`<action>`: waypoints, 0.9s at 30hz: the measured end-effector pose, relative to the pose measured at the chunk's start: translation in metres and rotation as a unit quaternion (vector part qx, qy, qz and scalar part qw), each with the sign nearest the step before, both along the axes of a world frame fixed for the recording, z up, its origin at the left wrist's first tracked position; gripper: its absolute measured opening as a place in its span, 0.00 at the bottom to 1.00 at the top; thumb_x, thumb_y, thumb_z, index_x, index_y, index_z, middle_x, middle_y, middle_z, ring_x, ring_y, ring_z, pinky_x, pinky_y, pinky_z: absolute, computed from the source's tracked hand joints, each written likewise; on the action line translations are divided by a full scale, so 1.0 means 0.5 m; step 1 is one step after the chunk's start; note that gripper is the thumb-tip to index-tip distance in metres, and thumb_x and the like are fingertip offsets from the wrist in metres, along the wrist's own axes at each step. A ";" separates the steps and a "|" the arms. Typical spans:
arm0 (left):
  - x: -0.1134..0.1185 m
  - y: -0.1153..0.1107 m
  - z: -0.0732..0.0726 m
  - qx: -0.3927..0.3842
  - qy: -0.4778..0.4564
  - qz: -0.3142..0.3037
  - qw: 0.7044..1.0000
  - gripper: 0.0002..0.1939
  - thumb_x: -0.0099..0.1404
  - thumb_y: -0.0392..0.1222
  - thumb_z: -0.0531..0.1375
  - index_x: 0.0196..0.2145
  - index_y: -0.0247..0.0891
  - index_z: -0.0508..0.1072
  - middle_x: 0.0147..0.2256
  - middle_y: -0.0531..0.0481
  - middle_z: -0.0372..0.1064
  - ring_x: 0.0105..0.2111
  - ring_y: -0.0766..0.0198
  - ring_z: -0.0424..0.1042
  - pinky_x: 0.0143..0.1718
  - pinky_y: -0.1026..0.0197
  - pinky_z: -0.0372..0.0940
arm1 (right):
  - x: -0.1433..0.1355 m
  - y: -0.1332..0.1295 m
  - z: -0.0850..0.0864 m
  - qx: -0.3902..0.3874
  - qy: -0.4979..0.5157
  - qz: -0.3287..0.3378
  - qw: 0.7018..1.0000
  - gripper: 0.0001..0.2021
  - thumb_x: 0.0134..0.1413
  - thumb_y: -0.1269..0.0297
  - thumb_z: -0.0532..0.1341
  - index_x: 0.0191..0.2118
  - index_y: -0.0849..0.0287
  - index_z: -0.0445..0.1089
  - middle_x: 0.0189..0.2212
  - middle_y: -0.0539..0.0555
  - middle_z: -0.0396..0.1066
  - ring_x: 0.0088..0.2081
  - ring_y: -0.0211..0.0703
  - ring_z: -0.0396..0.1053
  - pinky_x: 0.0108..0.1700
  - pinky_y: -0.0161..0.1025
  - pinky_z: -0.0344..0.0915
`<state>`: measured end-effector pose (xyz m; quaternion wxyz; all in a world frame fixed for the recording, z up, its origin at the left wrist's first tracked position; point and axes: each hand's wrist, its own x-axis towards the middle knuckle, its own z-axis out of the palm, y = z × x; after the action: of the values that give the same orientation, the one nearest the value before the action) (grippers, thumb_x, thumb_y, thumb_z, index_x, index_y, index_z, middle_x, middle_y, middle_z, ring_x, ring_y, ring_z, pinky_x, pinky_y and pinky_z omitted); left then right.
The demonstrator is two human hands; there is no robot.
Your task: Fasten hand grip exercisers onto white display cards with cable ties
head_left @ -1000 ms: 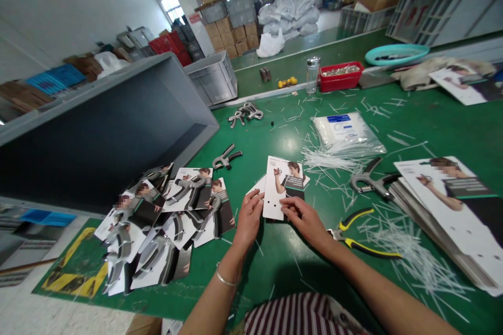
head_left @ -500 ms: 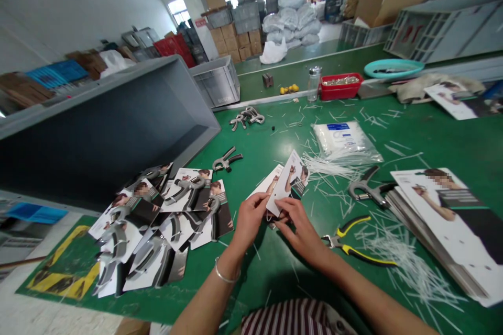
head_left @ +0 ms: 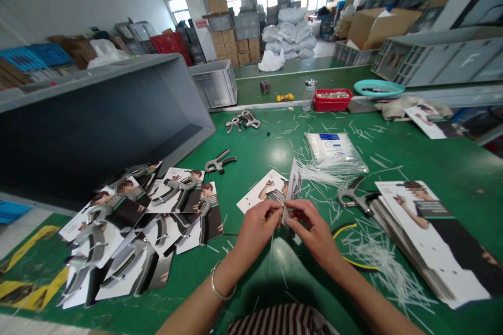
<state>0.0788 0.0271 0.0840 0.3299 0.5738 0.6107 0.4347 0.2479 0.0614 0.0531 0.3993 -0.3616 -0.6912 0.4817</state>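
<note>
Between my hands a printed backing card (head_left: 293, 183) stands almost edge-on to me. My left hand (head_left: 259, 227) is closed, its fingertips pinching at the left side of this card low down. Closed on the opposite side, my right hand (head_left: 312, 227) grips the card's lower part; something dark shows under its fingers, too hidden to name. Behind my left hand another printed card (head_left: 256, 192) lies flat. Yellow-and-black pliers (head_left: 359, 266) rest beside my right forearm, partly covered by it. A grey hand gripper (head_left: 356, 196) lies near the card stack (head_left: 428, 235).
On the left, several cards with hand grippers (head_left: 137, 251) lie overlapped before a large grey crate (head_left: 98, 131). Loose white cable ties (head_left: 387, 267) are scattered rightward. A bag of ties (head_left: 334, 149), a red tray (head_left: 333, 100) and a glass jar (head_left: 308, 95) stand farther back.
The card in my hands has turned from face-on to nearly edge-on and upright. My right hand has shifted to its right side. The flat card behind is now more exposed.
</note>
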 end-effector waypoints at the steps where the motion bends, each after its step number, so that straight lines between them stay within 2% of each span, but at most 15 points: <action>1: 0.004 0.001 -0.004 0.014 0.016 0.000 1.000 0.07 0.65 0.37 0.59 0.38 0.39 0.77 0.31 0.51 0.75 0.30 0.64 0.73 0.35 0.64 0.68 | 0.002 -0.004 -0.008 0.004 0.007 -0.004 1.000 0.17 0.60 0.61 0.62 0.54 0.49 0.68 0.50 0.55 0.64 0.47 0.45 0.68 0.51 0.45 0.69; 4: 0.016 0.006 -0.008 0.039 0.020 -0.006 0.999 0.06 0.65 0.36 0.58 0.35 0.40 0.77 0.32 0.51 0.75 0.33 0.64 0.74 0.38 0.63 0.67 | 0.014 -0.010 -0.017 0.025 0.000 -0.003 1.000 0.19 0.61 0.63 0.62 0.57 0.47 0.65 0.52 0.55 0.62 0.47 0.45 0.67 0.50 0.44 0.70; 7: 0.028 0.013 -0.013 -0.003 -0.074 -0.022 0.997 0.06 0.65 0.39 0.58 0.36 0.39 0.76 0.30 0.52 0.74 0.28 0.65 0.74 0.33 0.64 0.69 | 0.035 0.013 -0.001 0.120 -0.088 0.024 0.989 0.20 0.65 0.68 0.54 0.61 0.47 0.61 0.51 0.57 0.63 0.50 0.47 0.65 0.53 0.48 0.67; 10: 0.040 0.027 -0.025 -0.051 -0.188 -0.038 0.980 0.08 0.63 0.43 0.61 0.37 0.37 0.75 0.30 0.51 0.73 0.29 0.63 0.76 0.29 0.63 0.71 | 0.053 0.066 0.031 0.265 -0.228 0.026 0.937 0.20 0.65 0.71 0.52 0.60 0.49 0.65 0.52 0.60 0.65 0.53 0.53 0.61 0.56 0.55 0.62; 13: 0.048 0.046 -0.037 -0.078 -0.266 -0.054 0.959 0.12 0.60 0.46 0.64 0.36 0.35 0.74 0.32 0.47 0.74 0.31 0.60 0.77 0.28 0.61 0.72 | 0.064 0.132 0.047 0.372 -0.329 0.064 0.866 0.10 0.62 0.67 0.59 0.46 0.51 0.75 0.59 0.57 0.63 0.60 0.59 0.55 0.59 0.59 0.56; 15: 0.045 0.059 -0.042 -0.093 -0.305 -0.060 0.946 0.14 0.58 0.48 0.66 0.36 0.34 0.74 0.34 0.45 0.75 0.32 0.58 0.77 0.29 0.59 0.72 | 0.069 0.174 0.039 0.410 -0.353 0.134 0.830 0.06 0.61 0.66 0.61 0.41 0.51 0.76 0.61 0.53 0.64 0.64 0.60 0.51 0.61 0.60 0.53; 17: 0.034 0.069 -0.045 -0.086 -0.304 -0.042 0.948 0.14 0.56 0.48 0.67 0.35 0.34 0.75 0.34 0.45 0.76 0.33 0.58 0.76 0.33 0.58 0.72 | 0.074 0.208 0.016 0.410 -0.359 0.195 0.816 0.09 0.61 0.69 0.60 0.43 0.51 0.75 0.58 0.53 0.68 0.64 0.56 0.54 0.61 0.59 0.54; 19: 0.018 0.073 -0.046 -0.061 -0.266 -0.002 0.962 0.13 0.55 0.46 0.68 0.34 0.34 0.77 0.34 0.45 0.76 0.35 0.59 0.75 0.38 0.58 0.70 | 0.078 0.226 -0.007 0.376 -0.346 0.216 0.832 0.13 0.62 0.72 0.58 0.49 0.52 0.74 0.54 0.56 0.72 0.59 0.52 0.62 0.59 0.56 0.58; 20: 0.009 0.072 -0.045 -0.048 -0.245 0.017 0.968 0.12 0.55 0.46 0.68 0.33 0.35 0.78 0.34 0.46 0.76 0.35 0.59 0.75 0.40 0.58 0.69 | 0.079 0.227 -0.015 0.348 -0.326 0.209 0.854 0.14 0.62 0.72 0.57 0.50 0.53 0.74 0.51 0.58 0.73 0.56 0.51 0.65 0.57 0.55 0.60; 22: -0.005 0.066 -0.037 -0.026 -0.221 0.039 0.974 0.11 0.56 0.45 0.67 0.33 0.35 0.79 0.34 0.47 0.76 0.35 0.61 0.73 0.40 0.60 0.67 | 0.075 0.211 -0.014 0.256 -0.251 0.164 0.919 0.13 0.63 0.69 0.56 0.49 0.56 0.74 0.47 0.58 0.76 0.48 0.48 0.70 0.53 0.51 0.65; 24: -0.008 0.059 -0.022 0.003 -0.217 0.047 0.975 0.10 0.58 0.45 0.66 0.34 0.36 0.78 0.34 0.49 0.76 0.35 0.62 0.73 0.41 0.61 0.66 | 0.060 0.176 0.009 0.112 -0.148 0.121 0.975 0.12 0.64 0.62 0.57 0.48 0.56 0.74 0.41 0.56 0.77 0.39 0.45 0.73 0.45 0.45 0.69; 25: -0.005 0.057 -0.012 0.022 -0.217 0.046 0.975 0.09 0.58 0.45 0.66 0.34 0.36 0.78 0.34 0.49 0.76 0.36 0.62 0.73 0.42 0.61 0.66 | 0.049 0.154 0.025 0.036 -0.101 0.113 0.988 0.12 0.63 0.59 0.58 0.47 0.56 0.74 0.38 0.54 0.77 0.34 0.42 0.73 0.39 0.42 0.70; 27: 0.009 0.059 0.006 0.047 -0.225 0.039 0.972 0.10 0.59 0.45 0.65 0.35 0.36 0.76 0.35 0.50 0.75 0.35 0.63 0.72 0.42 0.61 0.66 | 0.024 0.111 0.059 -0.077 -0.043 0.125 0.988 0.12 0.59 0.55 0.62 0.43 0.57 0.74 0.29 0.49 0.76 0.25 0.38 0.70 0.30 0.36 0.67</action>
<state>0.0833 0.0566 0.0868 0.4146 0.4516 0.5214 0.5936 0.2599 0.1170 0.0824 0.2772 -0.3222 -0.7085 0.5633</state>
